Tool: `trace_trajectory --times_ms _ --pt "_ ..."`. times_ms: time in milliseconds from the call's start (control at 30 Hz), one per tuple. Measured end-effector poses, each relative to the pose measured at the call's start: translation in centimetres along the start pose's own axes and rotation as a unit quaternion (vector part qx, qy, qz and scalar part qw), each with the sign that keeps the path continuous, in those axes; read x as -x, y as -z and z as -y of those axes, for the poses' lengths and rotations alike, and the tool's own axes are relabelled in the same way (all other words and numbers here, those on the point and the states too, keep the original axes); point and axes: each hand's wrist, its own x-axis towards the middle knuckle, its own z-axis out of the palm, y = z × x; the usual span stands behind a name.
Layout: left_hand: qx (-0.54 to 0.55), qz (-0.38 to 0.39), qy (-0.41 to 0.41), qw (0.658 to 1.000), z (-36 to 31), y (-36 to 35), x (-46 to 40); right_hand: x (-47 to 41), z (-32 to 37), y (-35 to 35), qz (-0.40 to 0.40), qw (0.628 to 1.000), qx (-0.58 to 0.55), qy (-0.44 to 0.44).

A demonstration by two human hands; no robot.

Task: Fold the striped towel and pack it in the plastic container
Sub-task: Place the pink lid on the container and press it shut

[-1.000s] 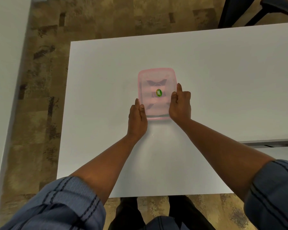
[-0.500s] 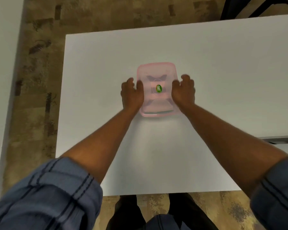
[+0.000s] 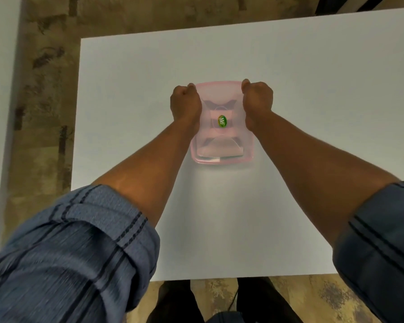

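A pink translucent plastic container (image 3: 222, 145) with its lid on sits in the middle of the white table (image 3: 313, 113). A green oval sticker (image 3: 222, 121) marks the lid's centre. Pale folded cloth shows faintly through the lid; its stripes cannot be made out. My left hand (image 3: 185, 104) is closed in a fist on the container's far left corner. My right hand (image 3: 257, 100) is closed the same way on the far right corner. Both press on the lid's rim.
The table's left edge (image 3: 76, 136) and near edge (image 3: 219, 277) border a mottled brown carpet (image 3: 44, 89). A white wall runs along the far left. Dark chair legs (image 3: 359, 3) show at the top right. My legs are below the near edge.
Both hands slid along the container's sides from the near corners to the far corners and curled into fists. The container itself stayed in place.
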Motion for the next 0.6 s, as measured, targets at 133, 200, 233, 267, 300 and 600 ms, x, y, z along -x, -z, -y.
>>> trace_trajectory --times_ms 133,200,233,267,300,600 --pt "0.017 -0.013 0.0 1.0 0.1 -0.1 0.0 -0.2 0.2 -0.2 -0.011 1.0 0.016 -0.001" --pt "0.02 -0.015 0.0 1.0 0.3 -0.1 0.0 -0.3 0.1 -0.2 -0.015 1.0 0.013 0.001" --pt "0.023 -0.017 0.0 1.0 0.4 -0.1 0.0 -0.3 0.1 -0.2 -0.016 1.0 0.011 0.002" --pt "0.025 -0.019 0.0 1.0 0.5 -0.1 0.0 -0.3 0.0 -0.2 -0.016 1.0 0.01 0.002" --pt "0.027 -0.02 -0.002 0.999 0.5 -0.1 0.0 -0.4 -0.1 -0.2 -0.016 1.0 0.008 0.003" --pt "-0.013 -0.02 -0.007 1.0 0.3 0.6 0.9 -0.1 -1.4 1.7 0.05 0.993 -0.11 0.0"
